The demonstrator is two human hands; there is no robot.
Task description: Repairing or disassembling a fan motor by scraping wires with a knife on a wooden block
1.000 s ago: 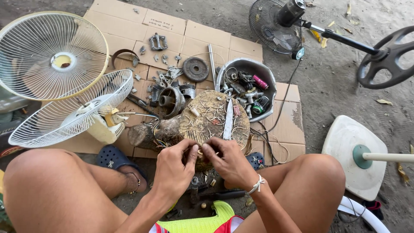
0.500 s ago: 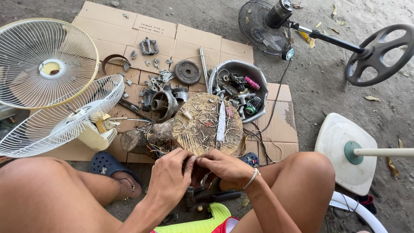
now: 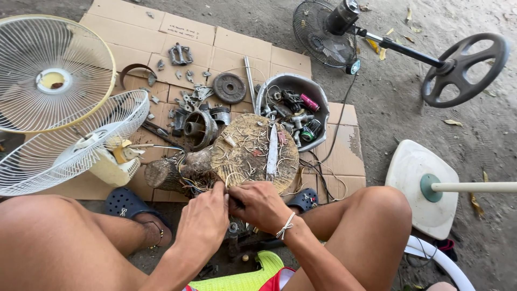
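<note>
Between the person's bare knees, the left hand and the right hand meet just below the near edge of a round wooden stump slice that lies flat on the flattened brown cardboard sheets. Both sets of fingers are curled together, pinched on a small dark part held between the two hands; what the part is cannot be told. A white string bracelet circles the right wrist. On the stump slice lie scattered pale wire clippings and a long knife with its blade pointing away. Beyond it sits a grey metal bowl full of small tools and parts. Two white wire fan guards lie to the left, with loose metal parts near them.
</note>
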